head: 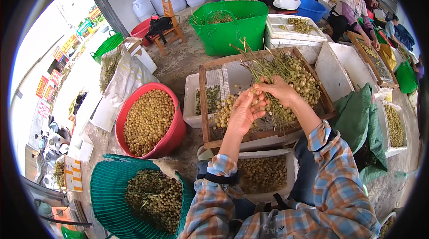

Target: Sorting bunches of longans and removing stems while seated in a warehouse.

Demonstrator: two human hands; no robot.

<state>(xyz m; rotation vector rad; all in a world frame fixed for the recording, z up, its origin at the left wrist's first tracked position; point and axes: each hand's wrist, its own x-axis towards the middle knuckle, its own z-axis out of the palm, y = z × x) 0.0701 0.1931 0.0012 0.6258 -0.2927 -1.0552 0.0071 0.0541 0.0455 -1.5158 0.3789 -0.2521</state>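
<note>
My right hand (280,89) is closed around the stems of a bunch of small round yellow-brown fruits (264,71). My left hand (246,111) is just beside it, palm turned up and fingers spread, its fingertips close to the stems. Both are above a wood-framed wire-mesh screen (216,136). Loose fruits (223,113) are scattered on the mesh below my left hand. A heap of fruit still on stems (303,84) covers the screen's right side. Under the mesh, a white foam box (191,118) contains small greenish fruits (209,98).
To the left stand a red tub (177,135) of loose fruit and a green basket (104,195) of stemmed fruit. A foam box (291,172) of fruit sits between my legs. Beyond the screen is a large green bag (214,34). Several people (355,7) work at the right.
</note>
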